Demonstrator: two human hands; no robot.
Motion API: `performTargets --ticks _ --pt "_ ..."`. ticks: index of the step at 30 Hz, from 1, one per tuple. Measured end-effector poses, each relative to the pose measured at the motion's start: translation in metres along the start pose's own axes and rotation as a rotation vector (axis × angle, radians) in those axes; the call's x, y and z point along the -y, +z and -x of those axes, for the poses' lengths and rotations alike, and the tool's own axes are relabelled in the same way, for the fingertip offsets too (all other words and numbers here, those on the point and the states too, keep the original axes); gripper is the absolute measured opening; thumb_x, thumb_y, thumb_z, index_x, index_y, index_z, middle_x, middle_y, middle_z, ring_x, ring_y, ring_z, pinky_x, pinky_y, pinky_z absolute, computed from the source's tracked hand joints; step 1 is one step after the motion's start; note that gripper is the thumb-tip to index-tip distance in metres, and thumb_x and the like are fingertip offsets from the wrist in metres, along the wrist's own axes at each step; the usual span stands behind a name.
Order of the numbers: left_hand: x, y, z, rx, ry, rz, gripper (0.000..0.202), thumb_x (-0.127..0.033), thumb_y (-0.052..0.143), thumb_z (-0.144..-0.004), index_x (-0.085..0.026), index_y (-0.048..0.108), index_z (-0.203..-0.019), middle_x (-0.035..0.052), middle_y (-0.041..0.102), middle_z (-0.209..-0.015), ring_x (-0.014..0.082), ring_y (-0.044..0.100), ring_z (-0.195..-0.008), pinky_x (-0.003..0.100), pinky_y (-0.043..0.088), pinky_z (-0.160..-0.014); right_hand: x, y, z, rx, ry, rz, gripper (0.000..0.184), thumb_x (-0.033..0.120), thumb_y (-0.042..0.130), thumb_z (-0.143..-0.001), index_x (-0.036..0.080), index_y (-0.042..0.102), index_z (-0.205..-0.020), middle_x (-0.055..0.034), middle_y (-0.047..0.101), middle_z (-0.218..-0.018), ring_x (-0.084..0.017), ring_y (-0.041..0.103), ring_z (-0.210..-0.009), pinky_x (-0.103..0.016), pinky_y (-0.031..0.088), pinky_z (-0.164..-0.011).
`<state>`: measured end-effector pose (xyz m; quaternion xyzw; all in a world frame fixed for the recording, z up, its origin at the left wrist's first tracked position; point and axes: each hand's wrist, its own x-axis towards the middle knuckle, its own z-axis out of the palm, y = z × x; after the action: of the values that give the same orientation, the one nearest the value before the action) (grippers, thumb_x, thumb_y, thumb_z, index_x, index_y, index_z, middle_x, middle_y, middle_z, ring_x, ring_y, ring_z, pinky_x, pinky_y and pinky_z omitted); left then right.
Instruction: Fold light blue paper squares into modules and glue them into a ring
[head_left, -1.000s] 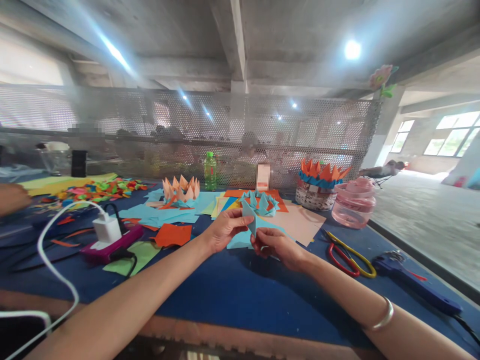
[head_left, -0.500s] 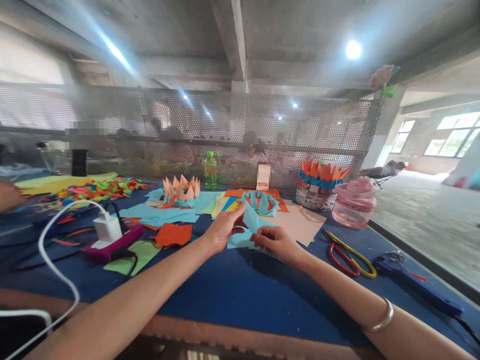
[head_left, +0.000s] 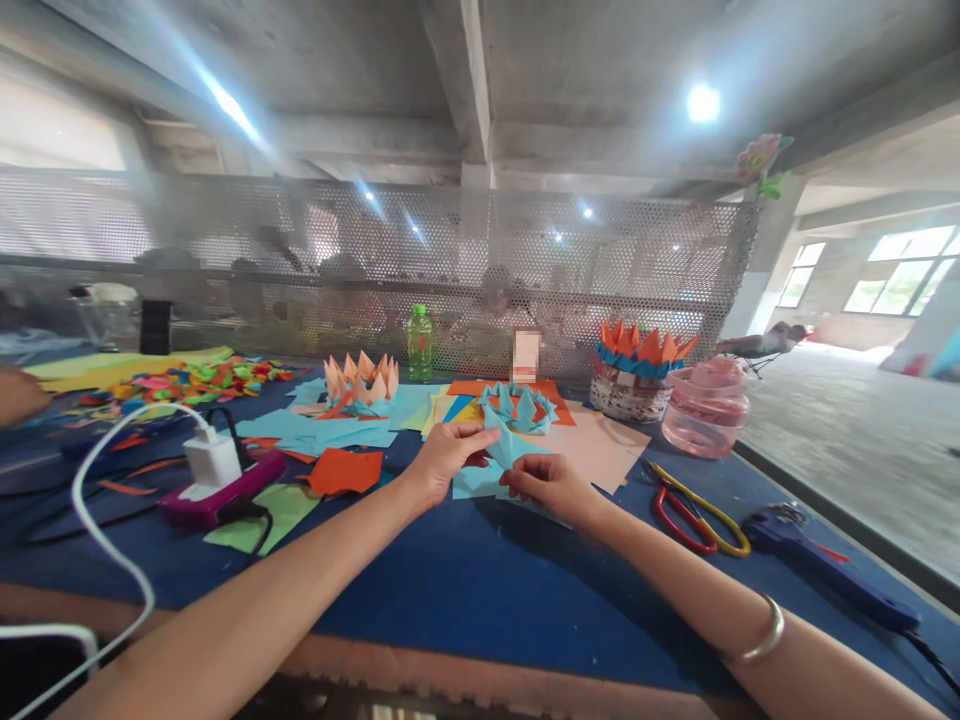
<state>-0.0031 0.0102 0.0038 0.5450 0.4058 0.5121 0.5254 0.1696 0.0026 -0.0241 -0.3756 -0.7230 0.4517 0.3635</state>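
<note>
Between my two hands is a folded piece of light blue paper (head_left: 504,446), held a little above the table. My left hand (head_left: 450,458) grips its upper left side, thumb across the top. Low on the right side, my right hand (head_left: 551,482) pinches it with closed fingers. Just behind stands a ring of folded light blue paper points (head_left: 525,408). Flat light blue sheets (head_left: 472,482) lie beneath my hands. A peach sheet (head_left: 604,450) spreads out to the right, and an orange sheet (head_left: 345,470) lies left of my left hand.
Scissors (head_left: 701,520) and a blue glue gun (head_left: 825,560) lie on the right. Behind them stand a pink jug (head_left: 705,410) and a basket (head_left: 626,392) of orange paper points. A purple power strip (head_left: 225,495), a peach paper crown (head_left: 361,380) and another person's hand (head_left: 21,395) are left.
My left thumb has shifted right, across the top of the folded light blue paper, which now sits lower and flatter. My right hand keeps its pinch in nearly the same place.
</note>
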Motion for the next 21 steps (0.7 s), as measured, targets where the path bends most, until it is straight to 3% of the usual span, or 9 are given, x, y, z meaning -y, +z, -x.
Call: performTargets --ticks 8,13,14,17,19,21 --pt "-0.002 -0.006 -0.005 -0.084 -0.021 -0.011 0.019 -0.031 0.077 -0.058 -0.014 0.072 -0.067 0.0019 0.066 -0.064 0.0097 0.056 -0.057 0.020 0.044 -0.054 0.013 -0.018 0.006 -0.092 -0.148 0.443 0.020 0.025 0.050 -0.081 0.016 0.067 -0.078 -0.0023 0.068 -0.072 -0.013 0.059 -0.065 -0.023 0.043 -0.059" --pt "-0.002 -0.009 -0.009 -0.078 -0.033 -0.022 0.018 -0.029 0.078 -0.057 -0.014 0.071 -0.065 0.0022 0.067 -0.065 0.0102 0.056 -0.058 0.020 0.044 -0.053 0.031 -0.057 0.044 -0.278 -0.099 0.657 0.021 0.027 0.046 -0.084 0.019 0.066 -0.085 -0.0073 0.069 -0.085 -0.019 0.061 -0.073 -0.031 0.046 -0.067" --pt "-0.002 -0.009 -0.009 -0.073 -0.035 -0.024 0.017 -0.028 0.077 -0.057 -0.014 0.071 -0.064 0.0019 0.067 -0.064 0.0099 0.056 -0.057 0.020 0.044 -0.053 0.033 -0.071 0.056 -0.318 -0.070 0.717 0.021 0.027 0.046 -0.085 0.020 0.066 -0.088 -0.0093 0.069 -0.090 -0.020 0.061 -0.078 -0.032 0.045 -0.071" --pt "-0.003 -0.008 -0.009 -0.068 -0.040 -0.029 0.015 -0.027 0.076 -0.058 -0.014 0.071 -0.064 0.0012 0.065 -0.061 0.0088 0.054 -0.054 0.020 0.043 -0.052 0.029 -0.115 0.102 -0.413 0.159 1.245 0.025 0.023 0.038 -0.086 0.021 0.063 -0.088 -0.0099 0.066 -0.098 -0.023 0.060 -0.090 -0.034 0.043 -0.080" --pt "-0.002 -0.007 -0.008 -0.064 -0.039 -0.038 0.014 -0.026 0.075 -0.059 -0.014 0.072 -0.066 0.0013 0.066 -0.062 0.0086 0.054 -0.053 0.021 0.044 -0.053 0.018 -0.143 0.134 -0.460 0.289 1.343 0.021 0.017 0.043 -0.080 0.013 0.062 -0.089 -0.0173 0.064 -0.095 -0.031 0.060 -0.089 -0.042 0.041 -0.081" --pt "-0.002 -0.006 -0.008 -0.057 -0.032 -0.052 0.012 -0.025 0.074 -0.060 -0.014 0.072 -0.067 0.0015 0.066 -0.063 0.0086 0.054 -0.052 0.021 0.045 -0.053 0.002 -0.163 0.161 -0.445 0.512 1.496 0.023 0.019 0.047 -0.077 0.011 0.059 -0.096 -0.0184 0.064 -0.092 -0.032 0.061 -0.088 -0.042 0.043 -0.078"
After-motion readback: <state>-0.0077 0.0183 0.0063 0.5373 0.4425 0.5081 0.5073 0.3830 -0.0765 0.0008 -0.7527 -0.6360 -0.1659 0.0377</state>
